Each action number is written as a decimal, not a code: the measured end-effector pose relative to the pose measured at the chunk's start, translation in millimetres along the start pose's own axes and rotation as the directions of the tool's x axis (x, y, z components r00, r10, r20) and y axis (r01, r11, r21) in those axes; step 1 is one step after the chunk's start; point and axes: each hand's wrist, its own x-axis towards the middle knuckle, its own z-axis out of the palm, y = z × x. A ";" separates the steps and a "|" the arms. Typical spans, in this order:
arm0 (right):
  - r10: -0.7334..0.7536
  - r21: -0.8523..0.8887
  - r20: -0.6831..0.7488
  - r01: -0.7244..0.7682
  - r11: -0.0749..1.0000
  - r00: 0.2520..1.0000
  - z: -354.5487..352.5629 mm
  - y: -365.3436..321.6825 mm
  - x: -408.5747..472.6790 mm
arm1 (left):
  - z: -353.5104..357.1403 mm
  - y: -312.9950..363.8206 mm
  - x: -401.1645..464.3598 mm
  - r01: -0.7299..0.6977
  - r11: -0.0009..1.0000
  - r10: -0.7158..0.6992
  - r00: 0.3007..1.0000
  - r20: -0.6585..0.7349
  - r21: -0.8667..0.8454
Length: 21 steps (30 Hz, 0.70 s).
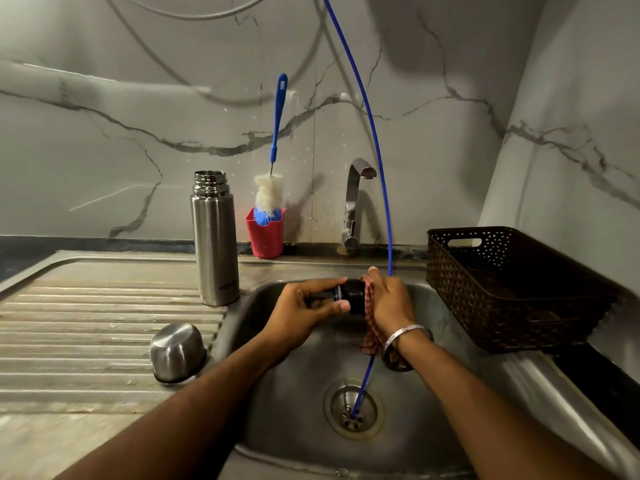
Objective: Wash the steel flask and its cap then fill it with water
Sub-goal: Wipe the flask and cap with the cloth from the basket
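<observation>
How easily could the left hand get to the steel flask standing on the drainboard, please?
Probably easily, once freed: the left hand grips the black stopper over the sink. The flask stands upright just to its left, with nothing between them.

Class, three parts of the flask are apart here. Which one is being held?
The black stopper, held over the sink between left hand and right hand. The flask and steel cup stand untouched on the drainboard.
</observation>
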 end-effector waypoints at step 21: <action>-0.312 -0.330 0.158 0.348 0.877 0.937 6.6 -0.1 -19.8 | 8.9 -3.0 -7.3 0.341 0.889 -0.345 0.937 0.043 -0.305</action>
